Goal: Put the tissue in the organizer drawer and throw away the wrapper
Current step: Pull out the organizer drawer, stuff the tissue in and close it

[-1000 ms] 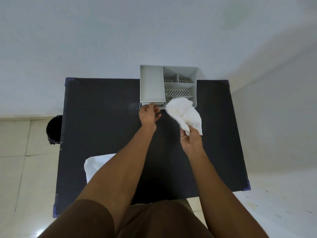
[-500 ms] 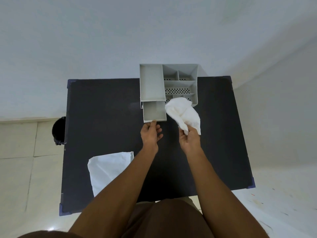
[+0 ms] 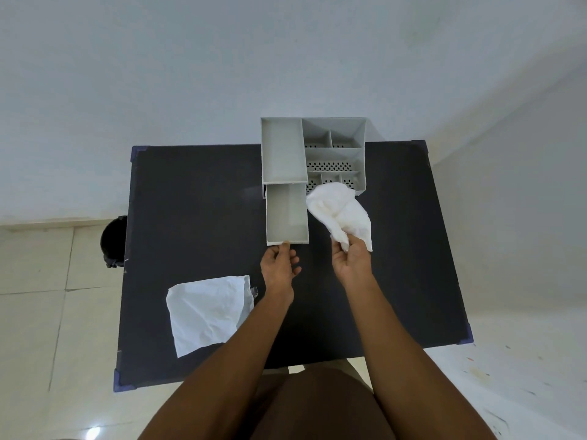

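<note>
Organizer (image 3: 333, 154) stands at 12 o'clock on the dark table (image 3: 190, 217); its drawer (image 3: 287, 214) is pulled out toward the person. Left hand (image 3: 279, 268) pinches the drawer's front edge — fingertips on the lip. Right hand (image 3: 351, 263) is clenched on the crumpled tissue (image 3: 340, 214), held just beside the drawer at its 3 o'clock. Wrapper (image 3: 206, 312) lies flat at 8 o'clock. Black bin (image 3: 112, 241) stands off the table's left edge.

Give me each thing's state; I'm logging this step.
drawer: pulled out, empty
tissue: crumpled, held up beside drawer
wrapper: lying on table
left hand: fingertips at drawer front
right hand: pinching tissue
organizer: upright, compartments empty
</note>
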